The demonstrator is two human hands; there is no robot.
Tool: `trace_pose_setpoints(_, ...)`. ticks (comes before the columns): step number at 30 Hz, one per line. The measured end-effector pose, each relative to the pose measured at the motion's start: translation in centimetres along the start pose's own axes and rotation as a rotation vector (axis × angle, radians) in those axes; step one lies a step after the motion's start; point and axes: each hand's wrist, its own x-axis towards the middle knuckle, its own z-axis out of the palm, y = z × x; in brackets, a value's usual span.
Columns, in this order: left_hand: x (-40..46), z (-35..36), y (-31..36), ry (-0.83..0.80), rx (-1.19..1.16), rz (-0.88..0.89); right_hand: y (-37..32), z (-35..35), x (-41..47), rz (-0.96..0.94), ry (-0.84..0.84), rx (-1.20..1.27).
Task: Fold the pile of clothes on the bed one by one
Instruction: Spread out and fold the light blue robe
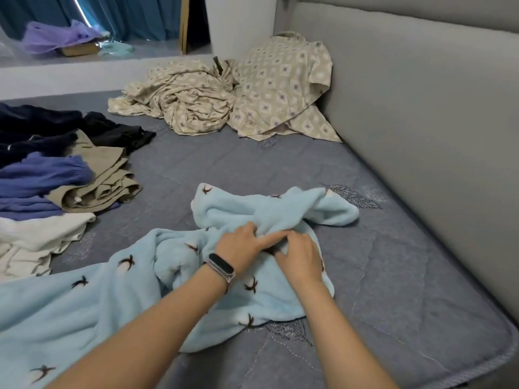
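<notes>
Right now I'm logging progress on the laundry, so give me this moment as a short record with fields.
item in hand: light blue fleece garment, crumpled, not yet folded
left hand: grips a bunched fold of the fleece; band on wrist
right hand: rests on the same bunch, fingers curled into it
waiting pile: dark, blue, khaki and white clothes, left side of bed
far corner: beige patterned fabric, crumpled by the grey headboard
surface: grey quilted bedcover
</notes>
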Motion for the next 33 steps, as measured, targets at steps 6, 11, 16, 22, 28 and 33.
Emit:
trace_pose_setpoints(6, 1.1, -3.0, -4.4, 0.282, 0.048, -0.436, 1.2, -2.5, 1.4, 0.084, 0.288, 0.215)
trace_pose_setpoints(11, 0.6, -3.0, -3.2, 0.295, -0.118, -0.737, 7.8, -8.3, 2.3, 0.806, 0.811, 0.988)
trace_pose_setpoints(16, 0.3, -0.2, 0.5, 0.266, 0.013, -0.410, 13.5, -8.2, -1.1, 0.905, 0.334, 0.627)
trace_pose_setpoints(22, -0.3, 1.2, 6.2, 0.020, 0.039, 0.194, 11.9, -9.5, 0.2, 0.123, 0.241, -0.105)
trace_pose_setpoints(28, -0.7, 0.9, 5.4, -0.209, -0.460, -0.057, 9.7, -8.5, 2.4, 0.242, 0.358, 0.231)
trace_pose_setpoints(33, 2.2, 1.4, 3.4, -0.303, -0.347, -0.329, 16.5, -12.2, 2.3, 0.836, 0.797, 0.679)
